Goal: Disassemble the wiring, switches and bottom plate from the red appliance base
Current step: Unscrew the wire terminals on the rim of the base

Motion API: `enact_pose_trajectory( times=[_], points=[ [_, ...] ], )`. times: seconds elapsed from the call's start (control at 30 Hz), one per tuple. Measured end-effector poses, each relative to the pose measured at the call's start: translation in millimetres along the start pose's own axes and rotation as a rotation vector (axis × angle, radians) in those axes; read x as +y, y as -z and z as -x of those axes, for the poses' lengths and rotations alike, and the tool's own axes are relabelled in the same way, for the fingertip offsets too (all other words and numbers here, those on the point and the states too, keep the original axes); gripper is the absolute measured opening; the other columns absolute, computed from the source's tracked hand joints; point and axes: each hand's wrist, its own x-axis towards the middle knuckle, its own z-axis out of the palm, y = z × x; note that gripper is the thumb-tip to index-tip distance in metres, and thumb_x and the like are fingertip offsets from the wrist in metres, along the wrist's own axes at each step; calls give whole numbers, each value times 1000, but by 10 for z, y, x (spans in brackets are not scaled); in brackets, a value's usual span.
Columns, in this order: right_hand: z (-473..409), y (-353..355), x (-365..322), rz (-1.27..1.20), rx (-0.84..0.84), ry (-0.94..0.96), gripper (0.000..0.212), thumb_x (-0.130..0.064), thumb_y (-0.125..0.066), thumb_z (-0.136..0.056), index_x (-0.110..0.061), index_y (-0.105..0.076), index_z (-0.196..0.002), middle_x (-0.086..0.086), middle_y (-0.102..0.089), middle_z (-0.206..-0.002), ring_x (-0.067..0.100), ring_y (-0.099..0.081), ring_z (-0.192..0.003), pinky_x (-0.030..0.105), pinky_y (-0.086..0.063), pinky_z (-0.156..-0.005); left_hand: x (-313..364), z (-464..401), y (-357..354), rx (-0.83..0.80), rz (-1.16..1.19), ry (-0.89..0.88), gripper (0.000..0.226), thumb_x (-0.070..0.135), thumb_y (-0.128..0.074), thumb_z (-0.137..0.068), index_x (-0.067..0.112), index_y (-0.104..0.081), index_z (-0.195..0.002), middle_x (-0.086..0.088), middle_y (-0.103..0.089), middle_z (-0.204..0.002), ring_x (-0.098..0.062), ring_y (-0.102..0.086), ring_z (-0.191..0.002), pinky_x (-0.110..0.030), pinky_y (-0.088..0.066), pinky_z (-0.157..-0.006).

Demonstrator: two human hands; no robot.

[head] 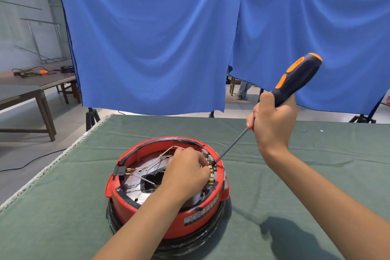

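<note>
While hands [186, 170] work inside, red base [168, 217] lies beneath.

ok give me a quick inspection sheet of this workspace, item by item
surface: green cloth covers the table.
job's things: red appliance base lies open side up; brass switch terminals at its right rim; screwdriver tip at them.
clutter: nothing seen.
grippers: left hand rests inside the base, fingers at the terminals; right hand grips the screwdriver.
cables: white wires loop inside the base; black cable on the floor.
surroundings: blue curtains; side table at left.
</note>
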Motion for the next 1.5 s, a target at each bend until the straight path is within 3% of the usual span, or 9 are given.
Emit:
enact_pose_trajectory(
  times=[0.23, 0.37, 0.47, 0.6, 0.77, 0.9, 1.07, 1.27, 1.5],
  points=[
    [26, -143, -67, 17, -77, 46, 20, -6, -46, -84, -20, -38, -73, -10, -32, -50, 12, -32, -30, 20, -32, -33, -3, -4, -5, 3, -10, -15, 16, 19, -57, -83, 20, -72, -84, 4, -64, -101, -18, -49, -108, -42, -43, -94],
    [-74, -85, 30, 49, -7, -43, 8, -6, -44, -87, -14, -42, -86, -2, -35, -54, 13, -33, -28, 22, -32, -35, 3, -5, -2, 2, -13, -17, 15, 19, -57, -84, 20, -72, -84, 4, -64, -100, -18, -48, -109, -43, -43, -95],
    [-115, -25, 133, 58, 64, -97, 8, -9, -44, -86, -16, -40, -83, 0, -36, -52, 14, -35, -27, 22, -32, -37, 32, 3, 5, -8, -12, -6, 15, 17, -56, -83, 19, -71, -83, 4, -63, -96, -19, -51, -108, -43, -44, -94],
    [-146, 12, 234, 80, 94, -121, 4, -14, -44, -84, -13, -41, -86, 2, -40, -52, 17, -41, -28, 18, -30, -37, 32, 12, 12, -43, 56, 12, 14, 13, -54, -81, 21, -63, -74, 6, -58, -77, -26, -62, -90, -46, -51, -86],
    [-168, 43, 232, 42, 115, -183, 11, -11, -44, -84, -12, -38, -76, -6, -36, -40, 15, -37, -27, 20, -30, -37, 10, 0, 8, 4, 9, -21, 18, 16, -55, -81, 18, -72, -86, 6, -60, -90, -19, -50, -107, -40, -45, -92],
    [-93, -81, 62, 52, -18, -28, 9, -12, -46, -81, -17, -40, -76, -6, -35, -47, 14, -35, -27, 21, -31, -35, 3, 2, 10, -31, -14, -13, 19, 17, -53, -81, 22, -70, -88, 4, -62, -91, -19, -44, -113, -37, -41, -95],
    [-5, -155, -39, 4, -61, 27, 21, -5, -47, -83, -18, -36, -70, -6, -31, -49, 11, -30, -29, 20, -31, -33, -13, -4, -10, -34, -18, -34, 31, 18, -53, -82, 22, -72, -106, 4, -65, -112, -20, -42, -116, -37, -38, -100],
    [-71, -55, 67, 20, 43, -51, 19, -5, -44, -87, -19, -38, -77, 3, -33, -57, 13, -31, -30, 20, -31, -34, -7, -9, -17, -31, -24, -45, 26, 23, -55, -84, 22, -73, -102, 3, -64, -106, -20, -42, -112, -41, -39, -98],
    [-99, 23, 188, 11, 119, -114, 14, -7, -44, -84, -14, -36, -74, 4, -33, -50, 17, -32, -29, 17, -29, -34, 3, -4, -15, -24, -51, -47, 23, 24, -55, -84, 20, -73, -97, 3, -61, -107, -19, -40, -111, -41, -38, -97]
  ],
)
